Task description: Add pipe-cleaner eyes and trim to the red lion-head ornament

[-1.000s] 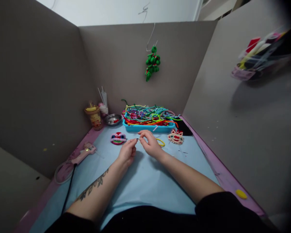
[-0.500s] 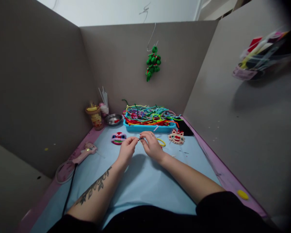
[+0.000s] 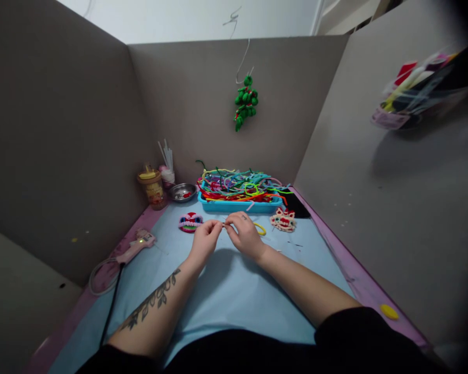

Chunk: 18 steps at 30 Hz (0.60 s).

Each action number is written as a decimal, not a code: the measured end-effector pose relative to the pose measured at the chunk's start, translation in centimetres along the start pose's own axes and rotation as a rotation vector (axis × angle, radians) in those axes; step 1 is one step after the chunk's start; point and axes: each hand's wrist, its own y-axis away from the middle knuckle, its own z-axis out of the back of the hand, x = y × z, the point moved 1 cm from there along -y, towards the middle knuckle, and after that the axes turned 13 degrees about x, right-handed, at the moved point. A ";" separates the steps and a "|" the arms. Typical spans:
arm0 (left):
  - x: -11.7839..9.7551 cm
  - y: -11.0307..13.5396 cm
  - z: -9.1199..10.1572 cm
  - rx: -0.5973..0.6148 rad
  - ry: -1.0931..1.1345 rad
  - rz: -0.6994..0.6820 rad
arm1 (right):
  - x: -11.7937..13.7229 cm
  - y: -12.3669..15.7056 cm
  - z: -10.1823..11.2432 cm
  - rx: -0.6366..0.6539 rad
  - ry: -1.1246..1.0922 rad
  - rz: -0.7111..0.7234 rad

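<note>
At the frame's centre, your left hand (image 3: pixel 206 238) and right hand (image 3: pixel 244 236) each pinch a tiny dark piece (image 3: pixel 223 225), too small to identify, probably so two grips steady it. Just beyond, the light-blue plastic tray (image 3: pixel 237 206) of multicoloured fuzzy stems (image 3: pixel 253 182) seems placed for reach; the pale-pink glue gun (image 3: pixel 134 250), left of centre, lies clear of your arms.

Pipe cleaners (image 3: pixel 244 187) lie in the tray (image 3: pixel 239 208). Left of the tray: a bowl (image 3: pixel 182 200), then a cup (image 3: pixel 153 191); well to its front left, a glue gun (image 3: pixel 132 252). Before it, left to right: first ornament (image 3: pixel 191 222), left hand (image 3: pixel 206 238), small piece (image 3: pixel 223 225), right hand (image 3: pixel 245 235), second ornament (image 3: pixel 283 220). Above and behind it: a hanging ornament (image 3: pixel 246 100).
</note>
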 end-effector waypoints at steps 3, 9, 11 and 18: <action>0.0 0.0 0.0 0.005 0.017 0.024 | -0.1 0.0 -0.1 -0.001 -0.004 -0.020; -0.1 -0.1 0.1 0.030 0.027 0.009 | 0.0 0.1 -0.1 0.023 0.012 -0.024; -0.2 -0.1 0.1 0.020 -0.001 0.009 | 0.0 0.1 -0.1 0.029 0.015 -0.020; -0.4 0.0 -0.1 0.005 -0.032 0.017 | 0.0 0.0 -0.1 0.013 0.006 -0.023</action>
